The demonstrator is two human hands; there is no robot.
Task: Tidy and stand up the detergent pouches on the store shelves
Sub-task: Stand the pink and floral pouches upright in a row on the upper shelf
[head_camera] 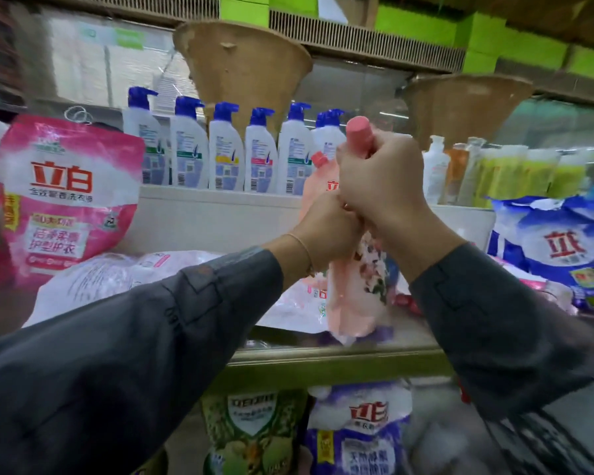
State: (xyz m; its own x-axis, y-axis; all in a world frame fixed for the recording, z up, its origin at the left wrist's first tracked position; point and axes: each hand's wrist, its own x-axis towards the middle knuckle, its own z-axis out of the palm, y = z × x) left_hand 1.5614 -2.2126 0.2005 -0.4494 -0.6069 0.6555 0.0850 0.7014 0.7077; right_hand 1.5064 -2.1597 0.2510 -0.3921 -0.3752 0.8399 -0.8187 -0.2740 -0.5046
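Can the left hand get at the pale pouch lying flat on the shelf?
Probably not right now: the left hand is gripping the peach pouch together with the right hand. The flat pouch lies unobstructed under that forearm, so letting go would free it.

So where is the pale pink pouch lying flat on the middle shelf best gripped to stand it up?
Probably by its top edge near the pink spout strip of the flat pale pink pouch, coming from the front: it lies on its face, and that end, facing the back wall, looks flatter and pinchable.
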